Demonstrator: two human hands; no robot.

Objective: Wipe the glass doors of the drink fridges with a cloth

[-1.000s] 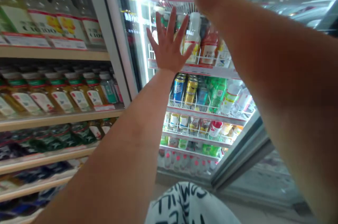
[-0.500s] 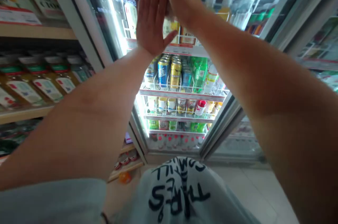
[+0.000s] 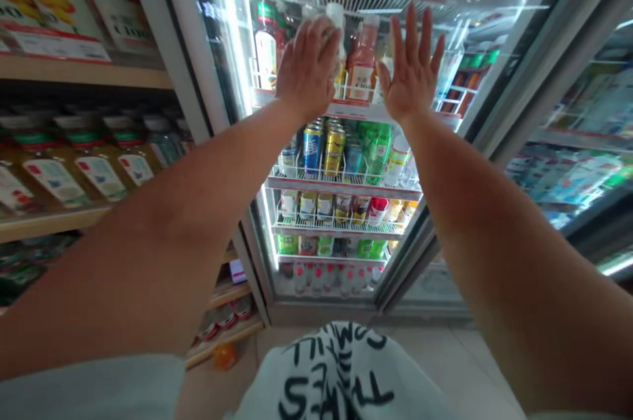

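In the head view, my left hand [image 3: 306, 70] is raised to a refrigerator shelf, its back towards me. Its fingers curve over a pale bottle with a white cap [image 3: 335, 14], and they hide most of that bottle. My right hand [image 3: 413, 70] is open at the same height, fingers spread upward and thumb out to the left, holding nothing. Between the hands stands a reddish drink bottle [image 3: 362, 64] with a pale label. A dark bottle with a green-banded cap [image 3: 267, 41] stands left of my left hand.
Lower wire shelves hold blue cans [image 3: 312, 148], gold cans [image 3: 335, 150] and green bottles [image 3: 378, 150]. The refrigerator's metal frame [image 3: 185, 44] rises on the left, beside a wooden shelf [image 3: 74, 70]. Another glass-door cabinet [image 3: 583, 143] is at the right.
My hands were close together, nearly crossing near the top; now they are apart and lower in view. My right hand has moved right and spread its fingers, while my left hand's fingers have curved.
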